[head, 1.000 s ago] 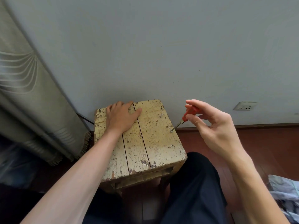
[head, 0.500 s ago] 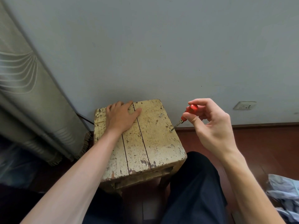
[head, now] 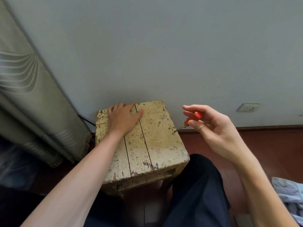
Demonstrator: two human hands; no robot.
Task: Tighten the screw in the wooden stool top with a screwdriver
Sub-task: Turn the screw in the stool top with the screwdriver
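A worn yellow wooden stool (head: 152, 145) stands against the wall between my knees. My left hand (head: 122, 117) lies flat on the far left of its top, fingers spread. My right hand (head: 211, 128) pinches the red handle of a small screwdriver (head: 191, 119) with its fingertips. The shaft slants down to the left, and its tip sits on a screw (head: 173, 132) near the top's right edge. A second screw (head: 163, 116) sticks up farther back on the same plank.
A grey-green curtain (head: 29, 99) hangs at the left. The pale wall (head: 164, 54) is right behind the stool, with a socket (head: 247, 107) low on the right. Crumpled light-blue cloth (head: 290, 195) lies on the dark red floor at the right.
My right-hand fingers have shifted around the red handle, rolling it between the fingertips. The tip stays on the screw. My left hand has not moved.
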